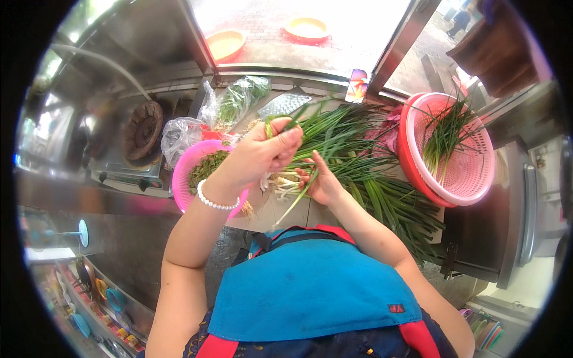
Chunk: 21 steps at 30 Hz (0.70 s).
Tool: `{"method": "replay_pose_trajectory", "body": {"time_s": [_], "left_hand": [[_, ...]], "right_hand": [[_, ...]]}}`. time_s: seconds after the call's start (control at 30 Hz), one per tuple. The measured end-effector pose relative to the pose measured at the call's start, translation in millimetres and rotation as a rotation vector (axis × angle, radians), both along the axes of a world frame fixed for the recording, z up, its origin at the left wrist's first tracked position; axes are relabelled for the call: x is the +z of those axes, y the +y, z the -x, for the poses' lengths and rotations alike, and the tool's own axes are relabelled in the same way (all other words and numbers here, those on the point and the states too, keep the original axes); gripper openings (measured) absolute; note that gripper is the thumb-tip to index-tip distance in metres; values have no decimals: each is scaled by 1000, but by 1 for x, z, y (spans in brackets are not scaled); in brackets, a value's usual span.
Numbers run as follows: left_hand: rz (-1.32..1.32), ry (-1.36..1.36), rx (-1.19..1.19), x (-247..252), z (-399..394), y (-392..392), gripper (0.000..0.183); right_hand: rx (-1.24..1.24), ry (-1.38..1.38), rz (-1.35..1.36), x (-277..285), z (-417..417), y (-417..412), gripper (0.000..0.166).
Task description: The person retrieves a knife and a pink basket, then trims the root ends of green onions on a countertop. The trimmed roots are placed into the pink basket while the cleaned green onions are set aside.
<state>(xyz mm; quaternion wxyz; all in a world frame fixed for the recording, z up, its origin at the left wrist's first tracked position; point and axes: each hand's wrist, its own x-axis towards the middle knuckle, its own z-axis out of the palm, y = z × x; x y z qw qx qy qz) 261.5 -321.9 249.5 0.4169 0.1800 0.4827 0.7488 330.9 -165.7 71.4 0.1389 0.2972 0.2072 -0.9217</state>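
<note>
My left hand (275,145), with a pearl bracelet at its wrist, is closed on a piece of green leaf (269,126) above the counter. Just right of it is my right hand (320,181), palm up with its fingers partly curled. A thin green onion (293,209) lies across these fingers, its pale root end pointing down towards the apron. Below and beyond the hands, a big pile of green onions (342,123) covers the counter, with white bulbs to the left. Broader green leaves (394,206) lie at the right. The onion's top overlaps the pile, so its tip is unclear.
A pink basket (179,174) with leafy greens stands left, beside clear plastic bags (181,136). Farther left is a gas stove (130,172). At the right, a pink colander (485,179) holding green onions sits in a red basin (405,147). A phone (357,86) leans at the window frame.
</note>
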Motion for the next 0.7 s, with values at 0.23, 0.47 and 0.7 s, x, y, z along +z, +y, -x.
{"method": "replay_pose_trajectory", "body": {"time_s": [0.23,0.47,0.7], "left_hand": [[-21,68,274,14,4,-19,10],[-221,111,463,47,44,-68,13],[-235,214,572,58,86,-88,13]], "right_hand": [[9,148,-185,-22,37,11,3],[-260,81,-105,-32,10,69,8],[-283,95,-263,-32,-11,110,7]]}}
